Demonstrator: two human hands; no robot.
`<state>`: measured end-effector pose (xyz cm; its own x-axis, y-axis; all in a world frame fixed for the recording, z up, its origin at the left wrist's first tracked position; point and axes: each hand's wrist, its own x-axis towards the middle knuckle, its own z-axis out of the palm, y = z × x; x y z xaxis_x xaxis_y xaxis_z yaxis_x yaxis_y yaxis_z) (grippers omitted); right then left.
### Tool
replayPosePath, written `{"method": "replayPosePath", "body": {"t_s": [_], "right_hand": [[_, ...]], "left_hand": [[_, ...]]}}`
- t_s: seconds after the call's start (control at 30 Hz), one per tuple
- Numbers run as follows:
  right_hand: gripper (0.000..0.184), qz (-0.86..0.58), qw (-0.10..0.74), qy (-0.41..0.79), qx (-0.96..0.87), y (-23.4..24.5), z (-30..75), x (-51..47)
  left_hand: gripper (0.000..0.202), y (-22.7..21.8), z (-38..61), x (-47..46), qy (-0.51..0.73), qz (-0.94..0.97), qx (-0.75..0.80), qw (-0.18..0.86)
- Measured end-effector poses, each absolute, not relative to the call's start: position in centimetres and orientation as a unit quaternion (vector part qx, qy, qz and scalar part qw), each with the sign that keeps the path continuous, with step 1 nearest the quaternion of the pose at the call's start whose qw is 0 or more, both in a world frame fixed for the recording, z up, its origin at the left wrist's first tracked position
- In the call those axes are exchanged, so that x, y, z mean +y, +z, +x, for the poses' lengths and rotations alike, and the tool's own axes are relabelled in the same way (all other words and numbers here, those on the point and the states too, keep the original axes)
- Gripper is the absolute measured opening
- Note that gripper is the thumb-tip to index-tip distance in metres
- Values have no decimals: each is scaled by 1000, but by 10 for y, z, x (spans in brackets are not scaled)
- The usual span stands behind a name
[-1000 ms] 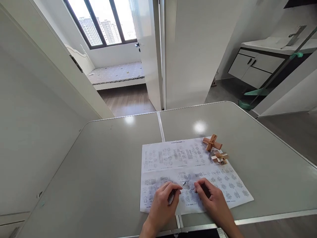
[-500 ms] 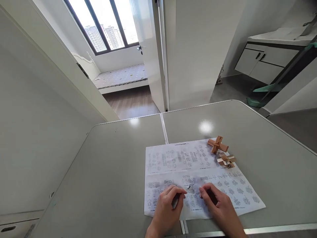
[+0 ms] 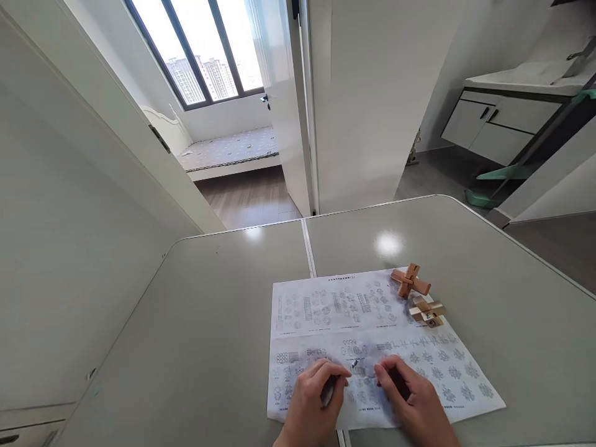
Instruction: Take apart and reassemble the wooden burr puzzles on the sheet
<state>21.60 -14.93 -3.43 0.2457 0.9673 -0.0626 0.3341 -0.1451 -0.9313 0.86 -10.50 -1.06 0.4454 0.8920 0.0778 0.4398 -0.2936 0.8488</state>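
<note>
A white printed sheet (image 3: 354, 310) covered with small diagrams lies on the grey table (image 3: 209, 323). Both my hands rest on its near edge. My left hand (image 3: 314, 400) is curled, with a thin dark piece pinched between thumb and fingers. My right hand (image 3: 412, 397) is also curled around something dark that I cannot make out. A tiny dark bit (image 3: 356, 365) shows between the two hands. Two wooden cross-shaped puzzles sit at the sheet's far right corner: a darker one (image 3: 410, 280) and a paler one (image 3: 427, 311) just in front of it.
The table has a seam (image 3: 308, 248) down its middle and a rounded far edge. Beyond it stand a white door (image 3: 284, 105), a wall, a room with a window (image 3: 205, 43), and a vanity cabinet (image 3: 503, 121) at the right. A green-handled mop (image 3: 493, 180) leans there.
The view has shifted slightly, so sheet and puzzles sit a little lower and further right. My hands stay curled on the sheet's near edge, barely moved.
</note>
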Motion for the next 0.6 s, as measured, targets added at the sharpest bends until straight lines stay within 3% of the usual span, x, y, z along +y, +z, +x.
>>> {"method": "replayPosePath", "body": {"t_s": [0.2, 0.6], "right_hand": [[49, -654, 426, 365, -507, -31, 218, -148], [48, -564, 371, 454, -582, -4, 238, -108]], "left_hand": [[14, 4, 6, -92, 262, 739, 447, 430], [25, 2, -22, 20, 324, 725, 435, 424]]}}
